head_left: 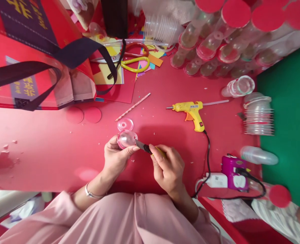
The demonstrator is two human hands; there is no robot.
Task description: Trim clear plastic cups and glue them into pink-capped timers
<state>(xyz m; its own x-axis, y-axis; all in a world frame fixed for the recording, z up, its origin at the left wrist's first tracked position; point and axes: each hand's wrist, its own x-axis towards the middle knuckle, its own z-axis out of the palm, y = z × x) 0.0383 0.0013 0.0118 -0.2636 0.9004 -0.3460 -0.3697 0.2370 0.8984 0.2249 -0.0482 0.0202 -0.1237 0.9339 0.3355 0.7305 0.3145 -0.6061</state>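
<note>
Head view: left hand pinched the clear cup above the table, fingers closed on its rim, apparently steadying it against the blade. Right hand gripped the knife low on the handle, likely for control, tip at the cup. Glue gun lay apart, nozzle leftward, presumably parked within right-hand reach.

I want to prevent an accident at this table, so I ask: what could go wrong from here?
The knife in the right hand has its tip at the clear plastic piece, close to the thumb of the left hand; a slip might cut it. The black cord of the glue gun runs near the right forearm; a sideways move might catch it.
</note>
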